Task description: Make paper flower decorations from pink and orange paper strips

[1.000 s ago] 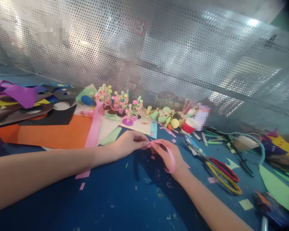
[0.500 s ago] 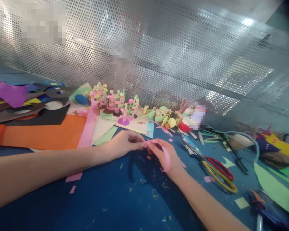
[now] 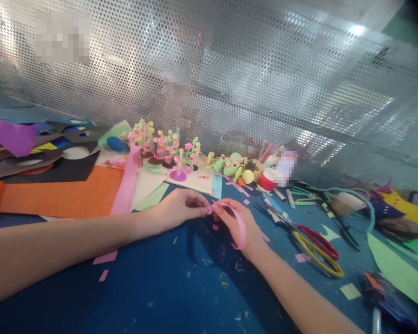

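Note:
Both hands meet over the middle of the blue table. My left hand (image 3: 179, 206) pinches the small end of a pink paper strip (image 3: 241, 227) between thumb and fingertips. My right hand (image 3: 237, 222) grips the same strip close by, thumb against index finger. From there the strip's free length curls over the back of the right hand and down towards the wrist. The pinched end looks folded or rolled, but it is too small to make out. Beneath my left forearm lies a wider pink paper band (image 3: 127, 185).
Scissors (image 3: 310, 243) with red and yellow handles lie to the right, above a dark blue tool (image 3: 386, 297), perhaps a glue gun. Small paper flower pieces (image 3: 167, 146) stand at the back. Orange paper (image 3: 62, 192) spreads at left. A perforated metal panel (image 3: 230, 83) rises behind.
Hardly anything differs. Both hands keep their pinch on the pink strip, with only a tiny shift at the fingertips, and the view has moved slightly.

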{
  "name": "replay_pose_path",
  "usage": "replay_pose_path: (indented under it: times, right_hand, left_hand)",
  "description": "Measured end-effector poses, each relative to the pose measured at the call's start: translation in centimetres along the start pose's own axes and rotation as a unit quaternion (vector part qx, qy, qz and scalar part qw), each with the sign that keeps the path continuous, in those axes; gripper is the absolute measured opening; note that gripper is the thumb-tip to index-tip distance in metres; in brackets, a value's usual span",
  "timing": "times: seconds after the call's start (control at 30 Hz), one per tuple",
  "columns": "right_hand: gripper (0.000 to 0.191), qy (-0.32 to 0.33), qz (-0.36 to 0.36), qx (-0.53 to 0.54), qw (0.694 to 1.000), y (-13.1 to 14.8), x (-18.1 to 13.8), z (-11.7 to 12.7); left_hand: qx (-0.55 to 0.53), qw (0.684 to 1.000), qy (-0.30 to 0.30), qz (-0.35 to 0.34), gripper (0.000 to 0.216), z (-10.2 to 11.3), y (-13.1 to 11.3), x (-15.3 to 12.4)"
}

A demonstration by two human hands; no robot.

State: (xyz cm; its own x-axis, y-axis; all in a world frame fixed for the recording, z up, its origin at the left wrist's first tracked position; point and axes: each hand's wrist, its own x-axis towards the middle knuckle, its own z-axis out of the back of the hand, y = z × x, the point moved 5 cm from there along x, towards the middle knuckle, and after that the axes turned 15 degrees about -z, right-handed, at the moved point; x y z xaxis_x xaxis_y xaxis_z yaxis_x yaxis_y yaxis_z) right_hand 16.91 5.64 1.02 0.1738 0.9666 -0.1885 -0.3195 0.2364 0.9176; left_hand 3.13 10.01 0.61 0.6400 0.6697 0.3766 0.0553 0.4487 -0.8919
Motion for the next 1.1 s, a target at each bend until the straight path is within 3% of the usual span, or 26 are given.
replay_pose_path:
  times: [0.3, 0.53, 0.83, 1.0, 1.1]
  right_hand:
    - [0.03, -0.017, 0.006, 0.032, 0.999, -0.4, 0.7, 0.3]
    - [0.03, 0.025, 0.005, 0.135, 0.99, -0.7, 0.8, 0.1]
    - [0.021, -0.04, 0.105, 0.037, 0.993, 0.1, 0.2, 0.4]
    - [0.02, -0.028, 0.088, 0.026, 0.995, -0.1, 0.3, 0.2]
    - [0.017, -0.039, 0.116, 0.009, 0.992, 0.2, 0.3, 0.3]
  left_hand:
    - [-0.056, 0.998, -0.016, -0.001, 0.02, -0.1, -0.2, 0.0]
    - [-0.127, 0.988, -0.091, 0.015, 0.017, 0.5, 0.7, 0.0]
    - [-0.112, 0.99, -0.078, 0.022, 0.02, 0.3, 0.9, 0.0]
    - [-0.095, 0.994, -0.058, 0.014, 0.018, 0.2, 0.7, 0.0]
    - [-0.093, 0.994, -0.059, 0.021, 0.018, 0.2, 0.7, 0.0]
